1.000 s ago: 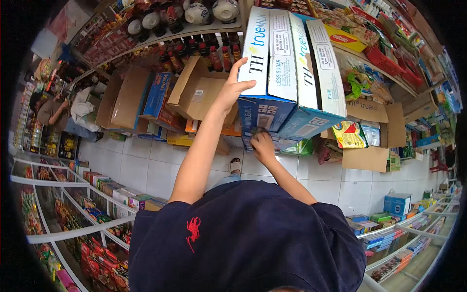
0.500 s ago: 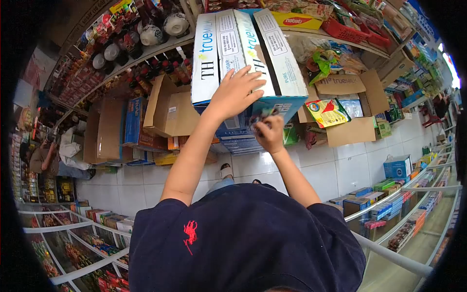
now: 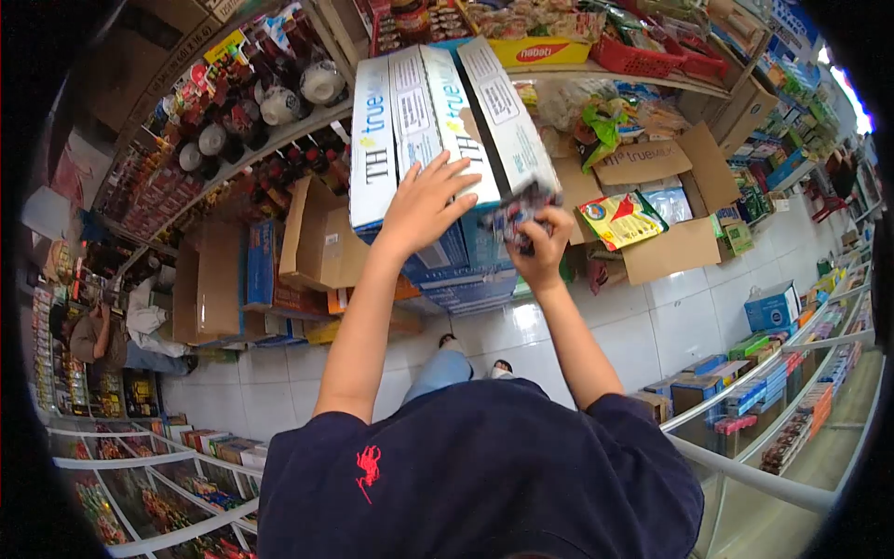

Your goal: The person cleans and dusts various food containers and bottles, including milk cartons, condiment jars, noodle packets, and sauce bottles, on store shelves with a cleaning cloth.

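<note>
A TH true MILK carton (image 3: 375, 121), white on top with blue sides, stands on a stack of blue boxes in front of me. Narrow dark gaps run between its top flaps. My left hand (image 3: 430, 207) lies on the near part of the top with its fingers spread, holding nothing. At the carton's near right corner, my right hand (image 3: 544, 240) is closed round a dark, mottled object (image 3: 514, 212). Motion blurs that object, so its kind does not show. Part of it overlaps the carton's top edge from my view.
Opened brown cartons (image 3: 331, 233) stand to the left. On the right, another open carton (image 3: 672, 254) has a yellow-and-red packet (image 3: 622, 220) on it. Shelves of bottles and a red basket (image 3: 643, 61) lie behind. Glass cases (image 3: 745, 480) flank me. A person (image 3: 93, 331) is at far left.
My right hand has risen with the dark object from the carton's front side to its near right corner. My left hand stays flat on top. The whole view has shifted slightly.
</note>
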Demonstrator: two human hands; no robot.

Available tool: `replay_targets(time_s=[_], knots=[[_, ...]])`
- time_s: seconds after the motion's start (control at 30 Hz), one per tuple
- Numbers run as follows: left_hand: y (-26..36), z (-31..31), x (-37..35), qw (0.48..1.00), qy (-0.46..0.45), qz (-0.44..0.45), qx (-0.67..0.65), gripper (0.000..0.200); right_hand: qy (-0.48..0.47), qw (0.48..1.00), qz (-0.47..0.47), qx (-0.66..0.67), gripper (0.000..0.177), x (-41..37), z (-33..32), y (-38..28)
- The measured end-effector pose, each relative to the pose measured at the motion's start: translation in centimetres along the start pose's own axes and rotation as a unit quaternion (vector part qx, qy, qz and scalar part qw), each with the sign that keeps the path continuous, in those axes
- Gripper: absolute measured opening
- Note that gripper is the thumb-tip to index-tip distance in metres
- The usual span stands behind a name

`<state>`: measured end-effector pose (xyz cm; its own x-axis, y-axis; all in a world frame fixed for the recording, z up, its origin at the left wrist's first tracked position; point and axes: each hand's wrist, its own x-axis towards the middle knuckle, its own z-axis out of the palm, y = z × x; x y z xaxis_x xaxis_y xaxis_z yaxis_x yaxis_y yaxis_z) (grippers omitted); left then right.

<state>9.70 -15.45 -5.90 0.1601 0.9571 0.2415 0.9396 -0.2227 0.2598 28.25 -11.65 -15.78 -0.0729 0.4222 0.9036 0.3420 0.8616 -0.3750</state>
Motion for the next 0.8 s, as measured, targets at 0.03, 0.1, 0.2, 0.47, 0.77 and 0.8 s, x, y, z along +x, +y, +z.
replay_targets(time_s=[0.03,0.1,0.2,0.47,0.77,0.8], knots=[[0.1,-0.1,0.0,1.000,0.003,0.004,0.000,0.038,-0.021,0.999,0.017,-0.018,0.040,-1.7,0.3,0.5],[0.3,-0.2,0.0,1.000,0.010,0.007,0.003,0.038,-0.081,0.995,0.058,-0.021,0.035,-5.9,0.6,1.9],[0.4,-0.3,-0.1,1.000,0.019,0.017,0.008,0.038,-0.179,0.971,0.149,-0.059,0.033,-10.6,-0.7,3.8],[0.5,-0.5,0.1,1.000,0.007,0.017,0.025,0.036,0.032,0.979,0.161,-0.119,0.034,2.0,-2.3,7.5],[0.1,-0.4,0.1,0.997,0.065,0.029,-0.041,0.034,-0.102,0.992,0.074,0.020,0.038,15.0,-0.5,4.2],[0.6,-0.2,0.2,0.997,0.070,0.023,-0.039,0.034,-0.161,0.985,0.059,0.026,0.038,15.2,-0.4,4.4]])
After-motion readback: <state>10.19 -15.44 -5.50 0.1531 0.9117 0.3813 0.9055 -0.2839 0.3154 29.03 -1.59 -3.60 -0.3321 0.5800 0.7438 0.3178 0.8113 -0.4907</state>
